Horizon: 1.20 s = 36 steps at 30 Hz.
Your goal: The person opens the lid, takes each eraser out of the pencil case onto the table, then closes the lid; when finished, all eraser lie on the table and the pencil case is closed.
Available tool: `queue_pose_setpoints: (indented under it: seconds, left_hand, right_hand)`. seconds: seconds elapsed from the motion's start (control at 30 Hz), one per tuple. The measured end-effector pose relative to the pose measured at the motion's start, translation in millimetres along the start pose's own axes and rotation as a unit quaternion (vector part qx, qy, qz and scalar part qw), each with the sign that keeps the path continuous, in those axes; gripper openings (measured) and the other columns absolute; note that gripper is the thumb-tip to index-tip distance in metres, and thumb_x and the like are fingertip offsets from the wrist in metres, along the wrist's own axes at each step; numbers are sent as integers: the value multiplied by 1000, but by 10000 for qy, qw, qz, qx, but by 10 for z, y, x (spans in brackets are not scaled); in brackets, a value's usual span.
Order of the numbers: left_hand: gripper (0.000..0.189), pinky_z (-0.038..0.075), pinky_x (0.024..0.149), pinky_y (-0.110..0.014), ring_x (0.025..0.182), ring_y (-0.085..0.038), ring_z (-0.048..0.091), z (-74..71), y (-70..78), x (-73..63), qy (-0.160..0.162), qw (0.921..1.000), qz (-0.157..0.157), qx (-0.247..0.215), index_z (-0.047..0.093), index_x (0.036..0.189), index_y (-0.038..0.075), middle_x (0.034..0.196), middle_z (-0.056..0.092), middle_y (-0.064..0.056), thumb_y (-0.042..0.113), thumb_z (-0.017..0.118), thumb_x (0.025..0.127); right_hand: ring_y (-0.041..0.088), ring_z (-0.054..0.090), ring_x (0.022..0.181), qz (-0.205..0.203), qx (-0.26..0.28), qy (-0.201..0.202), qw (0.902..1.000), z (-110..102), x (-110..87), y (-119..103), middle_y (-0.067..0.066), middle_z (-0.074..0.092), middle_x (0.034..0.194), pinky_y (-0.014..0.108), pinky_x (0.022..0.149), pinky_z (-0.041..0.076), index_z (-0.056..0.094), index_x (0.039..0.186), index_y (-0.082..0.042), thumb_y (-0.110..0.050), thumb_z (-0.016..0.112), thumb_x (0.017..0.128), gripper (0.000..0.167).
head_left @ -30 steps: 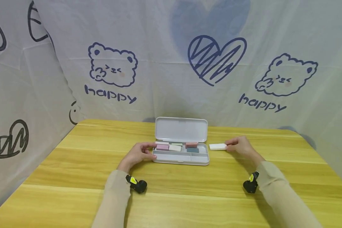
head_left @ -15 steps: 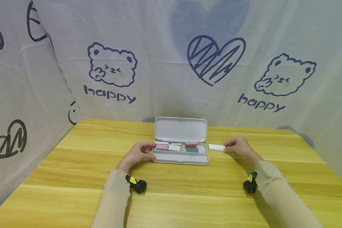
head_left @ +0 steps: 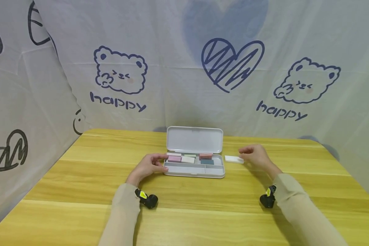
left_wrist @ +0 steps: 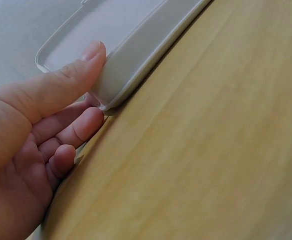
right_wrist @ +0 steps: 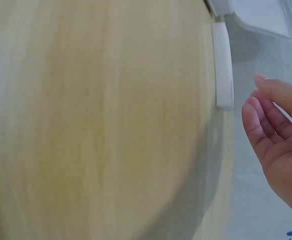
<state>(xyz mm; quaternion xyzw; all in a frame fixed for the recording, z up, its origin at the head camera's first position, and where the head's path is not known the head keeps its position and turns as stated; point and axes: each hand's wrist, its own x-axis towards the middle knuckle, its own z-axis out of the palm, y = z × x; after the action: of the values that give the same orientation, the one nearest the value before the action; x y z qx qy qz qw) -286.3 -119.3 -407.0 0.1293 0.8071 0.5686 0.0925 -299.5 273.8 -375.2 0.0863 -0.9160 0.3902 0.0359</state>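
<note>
A pale pencil case [head_left: 184,169] lies with its lid raised on the table. My left hand [head_left: 146,168] grips its left end; in the left wrist view the thumb lies on the rim and the fingers bend at the case's [left_wrist: 140,55] corner. Inside sit small blocks: pink [head_left: 174,159], cream [head_left: 188,160], reddish [head_left: 205,156] and blue-grey [head_left: 207,162], with a white and a green one partly hidden behind. A white rectangular block [head_left: 233,159] lies flat right of the case. Just above its right end hangs my right hand [head_left: 258,158], fingers loosely bent around nothing, apart from the block [right_wrist: 223,70] in the right wrist view.
The raised lid [head_left: 194,139] stands at the case's back edge, near the table's far edge. Behind it hangs a printed cloth [head_left: 178,85]. The wooden table [head_left: 203,212] stretches in front of the case and to both sides. A small black camera sits on each wrist.
My right hand has lowered the white block onto the table, let go of it and lifted slightly away. The left hand has stayed at the pencil case.
</note>
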Motion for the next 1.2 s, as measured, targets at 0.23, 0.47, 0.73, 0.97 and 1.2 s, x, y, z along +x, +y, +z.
queue_pose_setpoints:
  seconds: [0.23, 0.47, 0.73, 0.97, 1.2]
  left_hand:
    - [49, 38, 57, -23, 66, -14, 46, -5, -3, 9, -2, 10000, -36, 33, 56, 118, -2, 74, 54, -6, 2, 72, 72]
    - [49, 38, 57, -23, 66, -14, 46, -3, 0, 7, 7, 10000, -50, 40, 56, 118, -1, 73, 54, -6, 2, 72, 72]
    - [49, 38, 56, -23, 65, -14, 46, -8, 14, -8, 1, 10000, -35, 46, 56, 117, -2, 72, 54, -5, 2, 72, 71]
    - [49, 39, 57, -23, 66, -14, 47, -12, 10, -11, -4, 10000, -17, 42, 55, 118, -2, 74, 55, -6, 3, 72, 72]
    - [49, 39, 59, -24, 68, -15, 47, -7, 11, -10, -4, 10000, -5, 34, 55, 118, -2, 77, 56, -7, 3, 72, 73]
  right_hand:
    - [23, 58, 79, -163, 210, -63, 9996, 101, 69, -85, 19, 64, 91, 22, 65, 46, 62, 99, 11, 0, 64, 79, 23]
    - [24, 59, 80, -268, 379, -175, 9988, 213, 107, -194, 19, 64, 91, 24, 68, 46, 62, 100, 12, -2, 65, 79, 25]
    - [20, 58, 74, -406, 628, -288, 9968, 340, 140, -330, 18, 64, 88, 25, 64, 48, 63, 98, 11, 1, 66, 78, 23]
    - [16, 56, 68, -644, 743, -505, 9939, 462, 174, -434, 18, 64, 85, 28, 60, 49, 62, 100, 12, 2, 67, 77, 26]
    - [16, 55, 65, -846, 636, -624, 9924, 545, 192, -503, 15, 64, 80, 28, 57, 48, 63, 99, 10, 1, 68, 76, 26]
